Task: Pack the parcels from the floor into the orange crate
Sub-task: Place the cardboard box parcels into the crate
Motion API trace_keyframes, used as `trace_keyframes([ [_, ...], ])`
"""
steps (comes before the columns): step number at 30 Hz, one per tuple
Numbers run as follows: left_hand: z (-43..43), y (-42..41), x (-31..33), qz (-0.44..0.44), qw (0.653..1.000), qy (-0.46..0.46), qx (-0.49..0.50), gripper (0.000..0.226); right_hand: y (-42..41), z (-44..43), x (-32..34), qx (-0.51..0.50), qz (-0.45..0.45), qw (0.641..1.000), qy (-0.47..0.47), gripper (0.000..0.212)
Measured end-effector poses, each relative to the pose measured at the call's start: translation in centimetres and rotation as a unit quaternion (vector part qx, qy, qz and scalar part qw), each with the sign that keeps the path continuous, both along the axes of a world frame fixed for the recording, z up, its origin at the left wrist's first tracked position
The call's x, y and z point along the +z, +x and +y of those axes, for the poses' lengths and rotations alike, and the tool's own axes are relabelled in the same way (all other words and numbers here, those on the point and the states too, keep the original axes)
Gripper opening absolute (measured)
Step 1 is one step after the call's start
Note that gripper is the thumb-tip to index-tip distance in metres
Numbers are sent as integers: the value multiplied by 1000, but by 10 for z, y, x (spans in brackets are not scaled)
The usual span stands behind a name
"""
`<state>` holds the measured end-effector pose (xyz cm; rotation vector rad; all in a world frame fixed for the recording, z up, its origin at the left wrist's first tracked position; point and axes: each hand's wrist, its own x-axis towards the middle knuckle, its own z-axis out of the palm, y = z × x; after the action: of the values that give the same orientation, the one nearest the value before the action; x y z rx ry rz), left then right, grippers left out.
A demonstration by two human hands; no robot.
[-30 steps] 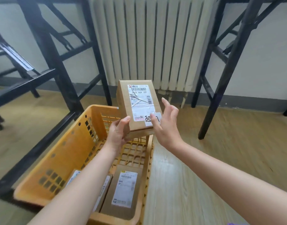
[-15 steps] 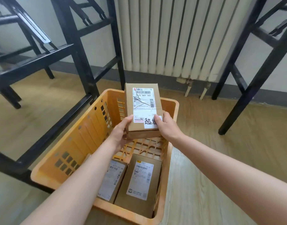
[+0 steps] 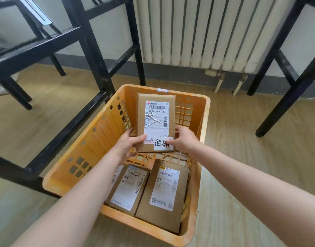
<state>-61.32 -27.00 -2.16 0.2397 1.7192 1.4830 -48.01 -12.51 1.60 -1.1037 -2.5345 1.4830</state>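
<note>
Now parcel [image 3: 155, 122] held abv orange crate [image 3: 99, 138]

Orange crate [image 3: 78, 157] sits on the wood floor, walls perforated, top open. One brown cardboard parcel [image 3: 156, 122], white label up and a handwritten sticker at its near edge, is in the far half, left hand [image 3: 128, 147] and right hand [image 3: 184, 139] gripping its near corners. At the near end, left parcel [image 3: 128, 188] and right parcel [image 3: 163, 195] lie flat, side by side.
</note>
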Motion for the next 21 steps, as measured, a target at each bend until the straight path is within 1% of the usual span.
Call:
trace_keyframes([
  [2, -1, -1, -2, 17, 1000, -15, -6, 124, -5, 0, -6, -1, -14, 1000, 0, 40],
  [4, 4, 0, -5, 33, 999, -25, 6, 117, -10, 5, -13, -13, -26, 1000, 0, 38],
  [6, 15, 1, -12, 27, 999, -29, 22, 107, -15, 10, -20, -25, -34, 999, 7, 43],
  [7, 21, 1, -17, 19, 999, -35, 31, 103, -17, 13, -22, -27, -36, 999, 12, 51],
  [9, 35, 3, -29, 24, 998, -45, 47, 96, -19, 17, -25, -21, -35, 998, 37, 80],
  [10, 43, 3, -35, 28, 997, -49, 52, 96, -18, 18, -24, -11, -34, 998, 57, 93],
  [11, 52, 6, -40, 30, 997, -51, 53, 101, -17, 20, -24, 2, -37, 996, 83, 102],
  [12, 58, 7, -44, 32, 997, -53, 54, 107, -15, 20, -23, 27, -51, 990, 128, 107],
  [13, 65, 9, -47, 35, 997, -55, 49, 111, -14, 19, -22, 64, -79, 976, 194, 107],
  [14, 73, 10, -52, 34, 997, -57, 43, 107, -13, 18, -23, 107, -108, 950, 273, 103],
  [16, 86, 15, -60, 38, 996, -74, 24, 80, -13, 14, -29, 181, -142, 890, 394, 88],
  [17, 91, 17, -65, 40, 996, -83, 10, 68, -12, 12, -32, 199, -155, 869, 425, 84],
  [18, 92, 19, -68, 38, 995, -88, 4, 60, -12, 10, -35, 211, -170, 855, 442, 82],
  [20, 90, 22, -72, 37, 995, -88, 11, 57, -11, 8, -38, 228, -200, 837, 455, 81],
  [21, 88, 23, -74, 26, 996, -82, 16, 61, -10, 8, -38, 236, -211, 831, 458, 81],
])
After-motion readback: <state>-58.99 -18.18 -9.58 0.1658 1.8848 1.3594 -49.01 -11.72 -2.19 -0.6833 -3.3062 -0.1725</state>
